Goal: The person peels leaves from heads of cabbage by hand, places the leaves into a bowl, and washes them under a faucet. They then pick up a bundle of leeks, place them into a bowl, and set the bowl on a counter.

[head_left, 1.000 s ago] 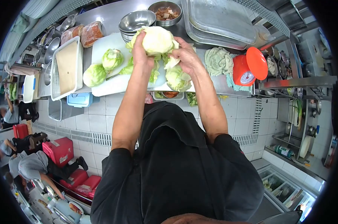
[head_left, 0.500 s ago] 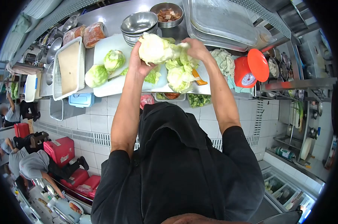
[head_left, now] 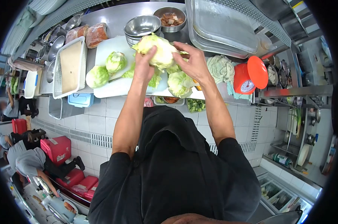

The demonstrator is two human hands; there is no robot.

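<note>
Both hands hold a pale green cabbage head [head_left: 158, 48] above a white cutting board [head_left: 113, 87]. My left hand [head_left: 143, 66] grips its left and underside. My right hand [head_left: 191, 61] clasps its right side, fingers on the outer leaves. Below the hands lies another cabbage [head_left: 179, 84] among loose leaves [head_left: 154, 79]. Two more cabbage heads [head_left: 115, 61] [head_left: 97, 76] rest on the board's left part, with a knife [head_left: 115, 77] beside them.
Stacked steel bowls [head_left: 141, 26] and a bowl of chopped food [head_left: 171, 16] stand behind the board. A white basket [head_left: 67, 69] sits left, an orange kitchen scale [head_left: 247, 76] and cloth [head_left: 220, 68] right. Metal trays [head_left: 223, 24] lie at the back. A person crouches by red boxes [head_left: 57, 149] on the floor.
My right hand pulled a leaf off to the right, then came back onto the cabbage. The cabbage has turned slightly in my left hand.
</note>
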